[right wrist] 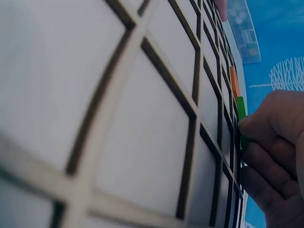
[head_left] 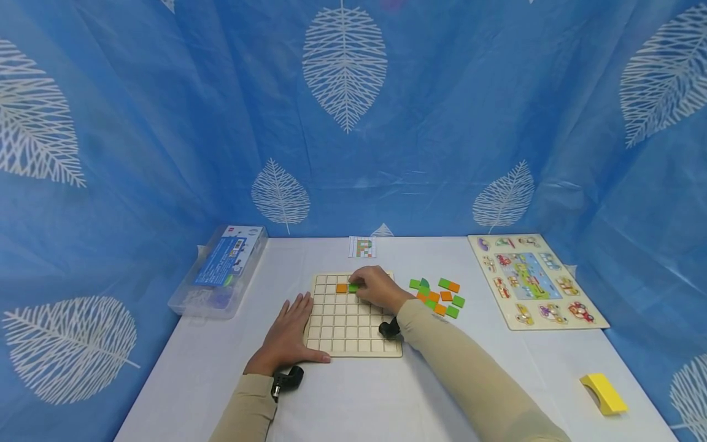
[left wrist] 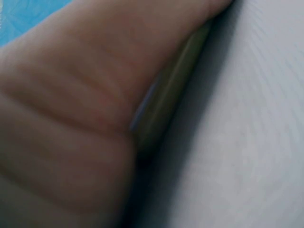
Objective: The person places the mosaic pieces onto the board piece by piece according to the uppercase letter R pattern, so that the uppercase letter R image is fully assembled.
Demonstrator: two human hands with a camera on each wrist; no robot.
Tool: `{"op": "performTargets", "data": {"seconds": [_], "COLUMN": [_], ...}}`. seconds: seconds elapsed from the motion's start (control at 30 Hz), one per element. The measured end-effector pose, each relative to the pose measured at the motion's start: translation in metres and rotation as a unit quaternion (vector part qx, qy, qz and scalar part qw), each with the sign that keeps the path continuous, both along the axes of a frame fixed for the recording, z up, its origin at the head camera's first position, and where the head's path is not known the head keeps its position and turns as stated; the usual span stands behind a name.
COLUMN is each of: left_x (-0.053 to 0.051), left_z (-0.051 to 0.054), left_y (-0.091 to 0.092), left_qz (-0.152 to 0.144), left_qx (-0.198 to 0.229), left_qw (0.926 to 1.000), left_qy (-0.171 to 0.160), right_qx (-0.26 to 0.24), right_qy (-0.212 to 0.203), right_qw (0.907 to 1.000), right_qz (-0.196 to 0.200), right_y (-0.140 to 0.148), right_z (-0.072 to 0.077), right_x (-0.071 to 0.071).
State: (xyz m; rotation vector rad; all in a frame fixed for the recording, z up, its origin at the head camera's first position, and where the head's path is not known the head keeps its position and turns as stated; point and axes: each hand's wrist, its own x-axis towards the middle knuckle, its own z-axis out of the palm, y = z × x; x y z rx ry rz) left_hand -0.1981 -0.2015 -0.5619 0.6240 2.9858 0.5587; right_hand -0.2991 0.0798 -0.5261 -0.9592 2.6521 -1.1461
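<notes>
A wooden grid board (head_left: 345, 331) lies flat on the table with rows of square cells. An orange square tile (head_left: 342, 288) sits in a cell near its far edge. Right beside that tile, my right hand (head_left: 378, 287) pinches a green tile (right wrist: 241, 108) between thumb and fingers at the board. Spread along the board's left edge, my left hand (head_left: 289, 331) rests with its fingers straight and its thumb at the near left corner. The left wrist view is blurred and shows mostly the hand and a strip of the board's edge (left wrist: 173, 90).
Loose green and orange tiles (head_left: 446, 296) lie right of the board. A small pattern card (head_left: 362, 247) is behind it. A clear plastic box (head_left: 221, 273) stands at left, a picture puzzle (head_left: 497, 270) at right. A yellow arch block (head_left: 607, 395) lies near right.
</notes>
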Motion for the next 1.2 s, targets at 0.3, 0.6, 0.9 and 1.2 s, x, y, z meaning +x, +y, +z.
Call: {"op": "performTargets", "data": {"seconds": [0.3,0.6,0.9,1.2], "left_x": [0.0000,-0.0002,-0.0009,0.0007], "left_z": [-0.0012,0.0000,-0.0007,0.0010], "left_y": [0.0004,0.0005,-0.0004,0.0004], "left_qz": [-0.001,-0.004,-0.001,0.000], "left_qx": [0.006,0.003,0.004,0.011], "left_qw": [0.9998,0.9998,1.0000,0.9999], "left_qy": [0.018,0.017,-0.001,0.004], "right_qx": [0.009,0.006,-0.006,-0.030], "right_qy": [0.011,0.006,0.000,-0.014], "right_qw": [0.9998,0.9994,0.9991,0.9978], "right_qz": [-0.016,-0.033,-0.042,-0.058], "right_y": [-0.0061,-0.0061,-0.0050,0.0014], "right_z": [-0.0018,-0.0037,-0.0049,-0.0065], "right_x": [0.0004,0.0020,0.0031,0.0024]}}
